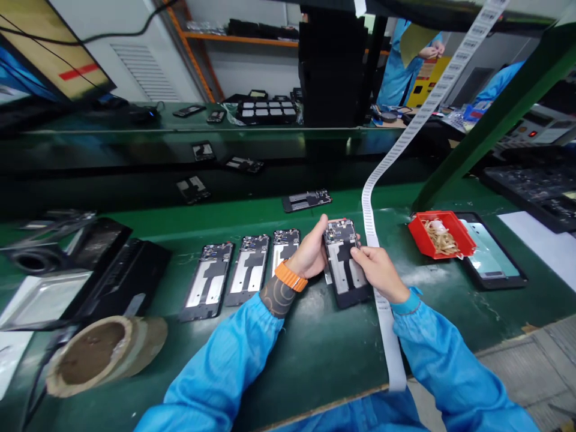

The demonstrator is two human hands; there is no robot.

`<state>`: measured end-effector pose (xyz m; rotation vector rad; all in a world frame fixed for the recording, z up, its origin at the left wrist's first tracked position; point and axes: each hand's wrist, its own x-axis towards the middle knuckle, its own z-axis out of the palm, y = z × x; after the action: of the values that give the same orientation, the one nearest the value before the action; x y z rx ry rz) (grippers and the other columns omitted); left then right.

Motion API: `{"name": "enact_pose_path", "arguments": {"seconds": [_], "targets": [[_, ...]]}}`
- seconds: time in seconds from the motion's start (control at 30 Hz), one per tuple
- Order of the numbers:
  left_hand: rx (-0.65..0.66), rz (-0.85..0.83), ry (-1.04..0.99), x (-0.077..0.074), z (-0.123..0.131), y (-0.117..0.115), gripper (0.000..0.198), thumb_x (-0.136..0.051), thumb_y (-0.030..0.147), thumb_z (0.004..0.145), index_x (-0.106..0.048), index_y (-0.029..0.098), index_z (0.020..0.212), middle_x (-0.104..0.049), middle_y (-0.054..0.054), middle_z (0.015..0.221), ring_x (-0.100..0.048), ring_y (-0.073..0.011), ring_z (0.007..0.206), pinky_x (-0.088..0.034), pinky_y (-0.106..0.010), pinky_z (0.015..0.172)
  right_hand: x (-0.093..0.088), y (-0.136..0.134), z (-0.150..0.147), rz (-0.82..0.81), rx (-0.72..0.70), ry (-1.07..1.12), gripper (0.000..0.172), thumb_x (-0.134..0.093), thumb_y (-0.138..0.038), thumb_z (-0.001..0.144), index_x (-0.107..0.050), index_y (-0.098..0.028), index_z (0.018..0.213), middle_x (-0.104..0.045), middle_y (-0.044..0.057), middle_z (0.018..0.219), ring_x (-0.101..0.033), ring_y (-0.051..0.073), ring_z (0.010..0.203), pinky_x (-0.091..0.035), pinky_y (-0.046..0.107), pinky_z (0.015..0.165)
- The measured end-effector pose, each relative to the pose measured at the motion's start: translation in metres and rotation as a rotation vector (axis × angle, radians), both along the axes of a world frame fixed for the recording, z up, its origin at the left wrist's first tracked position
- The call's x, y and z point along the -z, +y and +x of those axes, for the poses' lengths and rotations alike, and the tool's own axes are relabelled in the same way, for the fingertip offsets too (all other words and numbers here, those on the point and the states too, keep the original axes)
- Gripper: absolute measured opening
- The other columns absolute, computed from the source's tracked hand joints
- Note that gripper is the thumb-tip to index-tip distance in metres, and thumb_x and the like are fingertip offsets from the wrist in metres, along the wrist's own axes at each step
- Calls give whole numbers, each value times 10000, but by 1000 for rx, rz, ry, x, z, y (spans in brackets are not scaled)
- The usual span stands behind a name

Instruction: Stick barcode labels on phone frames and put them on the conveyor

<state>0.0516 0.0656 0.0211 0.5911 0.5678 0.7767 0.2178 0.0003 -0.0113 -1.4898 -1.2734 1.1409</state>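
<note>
An opened phone [345, 258], its circuit board and silvery inner frame showing, is held between both hands above the green bench. My left hand [314, 249] grips its left edge, thumb up along the side. My right hand [380, 273] pinches the right edge, with the thumb lying on the inner face. Left of my hands lie three similar opened phones in a row: one phone [207, 282] outermost, a second phone [249, 270] in the middle, and a third phone [285, 243] partly hidden by my left wrist. Behind them rests another phone frame [307, 200].
A long strip of barcode labels [369, 210] hangs down and crosses the bench beside my right hand. At right, a red bin [443, 234] of rubber bands sits by a tablet-like panel [492, 258]. A cardboard tube [105, 354] stands front left. A co-worker in blue [398, 66] is behind.
</note>
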Motion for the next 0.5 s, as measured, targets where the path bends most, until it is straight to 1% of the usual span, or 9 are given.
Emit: {"name": "enact_pose_path", "arguments": {"seconds": [0.07,0.13,0.2,0.23,0.27,0.3,0.37,0.43,0.5], "targets": [[53,125,174,-4,-16,7,352,-697,468,824,-666,137,939,-724,-79,774,-699,-197,625,-548,-271,546,-9,-1,4,-22,-45,-23,556,-612,-657,792,-427,-203,530,-382,-57,469,-311,83,462,-204,232,427],[272,233,326,-9,-33,12,319,-770,407,761,-627,145,874,-713,-71,708,-674,-182,519,-471,-212,419,-17,-1,11,-81,-166,-8,557,-644,-652,769,-430,-200,524,-367,-65,458,-292,76,450,-184,226,419],[513,296,395,-14,-47,15,321,-767,408,766,-597,152,860,-719,-86,690,-619,-143,424,-374,-168,349,-22,0,18,-159,-285,51,543,-689,-635,737,-465,-189,525,-384,-68,455,-297,70,441,-186,217,416],[573,312,399,-16,-52,17,312,-751,409,784,-591,151,857,-723,-95,691,-578,-112,387,-333,-153,336,-24,1,23,-185,-306,102,518,-713,-618,725,-505,-180,544,-422,-61,470,-323,72,446,-207,213,419],[587,311,395,-17,-55,22,291,-736,394,803,-591,147,853,-725,-103,692,-533,-84,362,-302,-144,331,-24,3,27,-189,-285,163,479,-732,-599,716,-559,-171,587,-482,-46,506,-368,80,461,-243,213,427],[542,279,398,-17,-56,30,259,-734,354,809,-595,138,843,-723,-112,686,-496,-69,347,-283,-142,331,-24,4,32,-172,-226,226,440,-742,-583,713,-617,-164,659,-549,-23,562,-420,94,485,-286,219,442],[312,167,438,-18,-54,57,173,-727,236,805,-600,118,802,-706,-125,648,-461,-65,342,-269,-151,337,-22,9,43,-85,-10,313,417,-737,-566,725,-680,-169,840,-649,26,696,-504,127,544,-363,245,483],[23,70,501,-18,-48,98,91,-661,154,840,-599,105,794,-695,-137,652,-464,-72,361,-290,-163,356,-20,13,52,18,227,292,423,-722,-559,736,-677,-185,927,-677,47,751,-526,145,565,-397,266,506],[-202,64,533,-19,-37,149,97,-551,161,923,-596,104,858,-701,-135,746,-492,-64,424,-353,-164,407,-18,15,56,71,324,193,381,-706,-541,748,-666,-195,901,-672,45,729,-526,154,564,-413,280,524]]}}
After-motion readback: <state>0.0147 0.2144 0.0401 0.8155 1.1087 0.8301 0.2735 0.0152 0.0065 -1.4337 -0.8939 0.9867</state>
